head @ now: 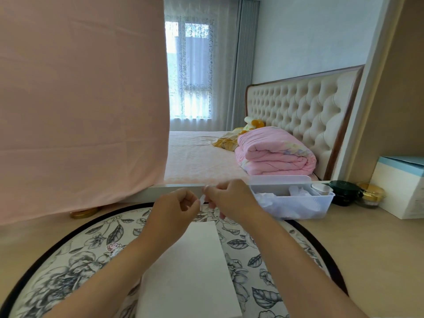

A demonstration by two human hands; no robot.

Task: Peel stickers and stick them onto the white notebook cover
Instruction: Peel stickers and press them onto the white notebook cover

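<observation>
No text, label or number is legible, even on the blue-and-white box.

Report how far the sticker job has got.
Done: nothing shows on the notebook; its visible cover is blank. In hand: left hand and right hand pinch a pale piece, likely a sticker. Left: peeling it and sticking it on.

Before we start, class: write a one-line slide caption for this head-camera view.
Left hand and right hand pinch a small sticker beyond the white notebook on a floral round surface.
</observation>
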